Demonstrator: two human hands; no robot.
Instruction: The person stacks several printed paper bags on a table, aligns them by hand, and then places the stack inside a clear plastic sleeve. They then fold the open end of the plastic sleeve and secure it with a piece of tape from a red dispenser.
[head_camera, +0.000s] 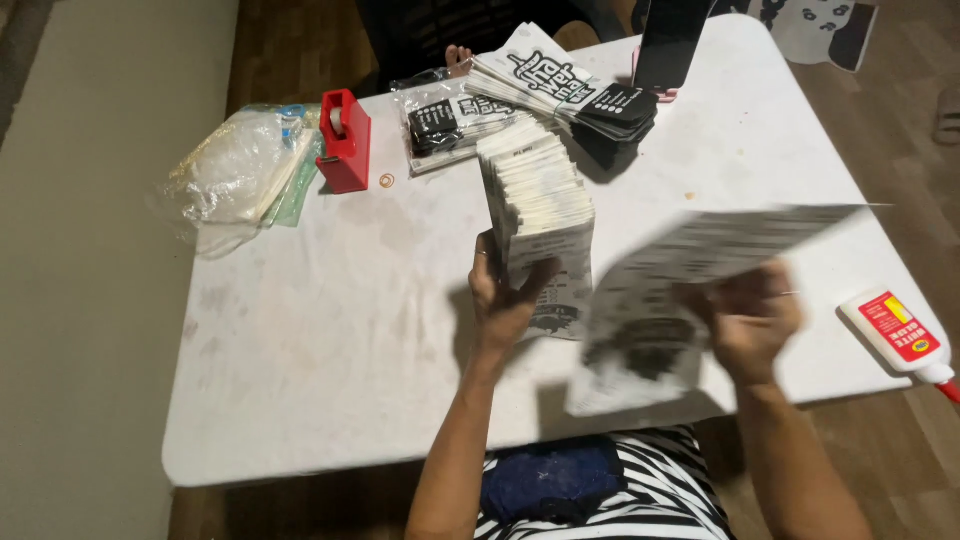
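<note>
Paper cards stand in a thick white stack near the middle of the white table, and they lean toward the far side. The left hand is clamped on the near end of this stack — thumb on one side, fingers curled round the front card, which has a dark picture low down on it.

The right hand is shut on one loose printed sheet. It pinches the sheet at its right edge and holds it up above the table, just to the right of the stack. The sheet is blurry, so its print cannot be made out; it is white with dark lines and a dark blotch.

Behind the stack lies a fanned pile of black and white cards, with a rubber band around part of it. Just left of that pile is a clear bag with dark cards inside. A red tape holder stands farther left, and a small rubber band lies on the table beside it. A heap of clear plastic bags sits at the far left edge.

A glue bottle — white with a red label — lies at the right edge of the table, well apart from the hands. A dark upright thing stands at the far side.
</note>
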